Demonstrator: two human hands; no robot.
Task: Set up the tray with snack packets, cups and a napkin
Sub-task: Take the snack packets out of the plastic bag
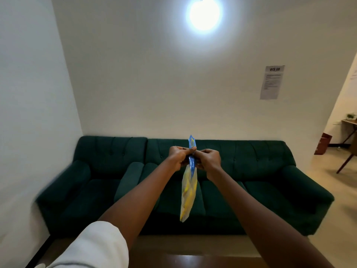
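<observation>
A snack packet with a blue top and a clear body full of yellow pieces hangs edge-on in front of me at arm's length. My left hand and my right hand both pinch its blue upper part from either side, fingers closed on it just below the top seal. The packet's lower end dangles free over the sofa. No tray, cups or napkin are in view.
A dark green sofa runs along the white back wall, with a matching armchair at its left. A brown table edge shows at the bottom. A wooden desk stands far right.
</observation>
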